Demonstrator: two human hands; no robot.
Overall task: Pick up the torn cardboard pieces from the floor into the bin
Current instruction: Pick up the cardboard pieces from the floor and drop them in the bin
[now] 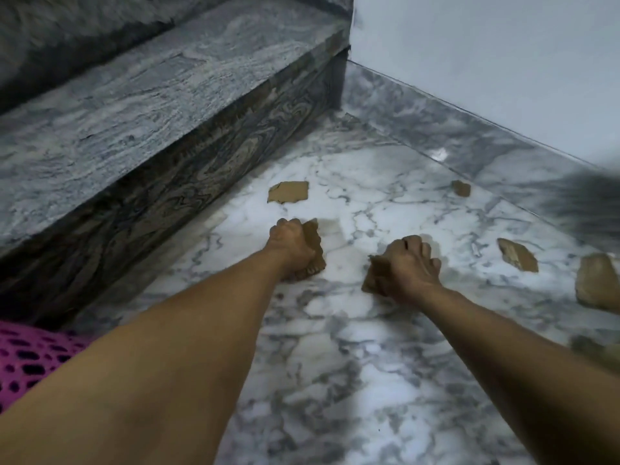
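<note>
Your left hand (291,246) grips a cardboard piece (313,245); right hand (411,266) grips another scrap (375,275), both low over the floor (335,380), prob. to gather several per trip. Loose pieces at 12 (288,192), 1 (461,188), 3 o'clock (516,255). Bin not visible.

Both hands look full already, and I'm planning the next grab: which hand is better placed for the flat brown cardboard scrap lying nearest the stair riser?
Left. The left hand, gripping a cardboard piece, sits just below the flat brown cardboard scrap; the right hand is farther right and grips its own piece.
</note>
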